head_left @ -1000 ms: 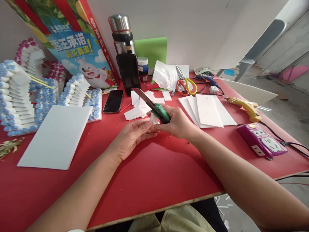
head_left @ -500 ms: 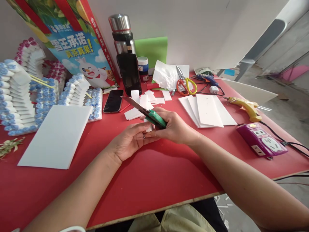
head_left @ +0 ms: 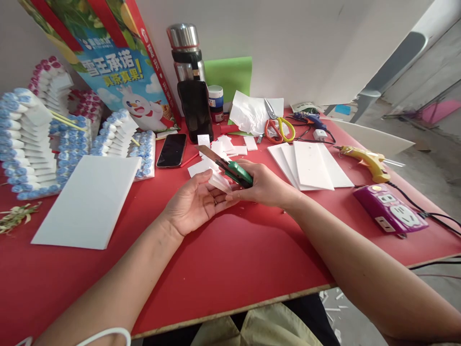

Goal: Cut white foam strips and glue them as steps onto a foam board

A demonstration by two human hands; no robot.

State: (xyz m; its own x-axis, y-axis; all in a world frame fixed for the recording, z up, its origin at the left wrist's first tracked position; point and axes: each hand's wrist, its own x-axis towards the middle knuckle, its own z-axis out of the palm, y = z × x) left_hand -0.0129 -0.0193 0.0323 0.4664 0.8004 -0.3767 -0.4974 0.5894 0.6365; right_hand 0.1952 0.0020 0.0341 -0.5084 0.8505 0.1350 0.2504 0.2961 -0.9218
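My right hand (head_left: 264, 186) is closed round the green handle of a utility knife (head_left: 238, 173), its blade out and pointing up to the left. A small white foam board piece (head_left: 220, 183) lies between my two hands. My left hand (head_left: 190, 204) holds it, thumb at the upper end and fingers curled underneath. At its lower right end my right thumb touches the piece. Just beyond the hands, several loose white cut pieces (head_left: 200, 167) lie in a scattered pile on the red table (head_left: 216, 269).
White sheets lie left (head_left: 90, 202) and right (head_left: 313, 166). Behind are a phone (head_left: 172, 150), a steel flask (head_left: 184, 43), scissors (head_left: 280, 129) and a printed bag (head_left: 118, 72). Rightward are a yellow glue gun (head_left: 370, 162) and a purple power socket (head_left: 391, 209). Flower-trimmed models (head_left: 27, 144) stand left.
The white piece has tilted into fuller view between my hands. My left fingers have spread a little, and the knife has shifted slightly right. Small crumbs now show on the table near my right hand.
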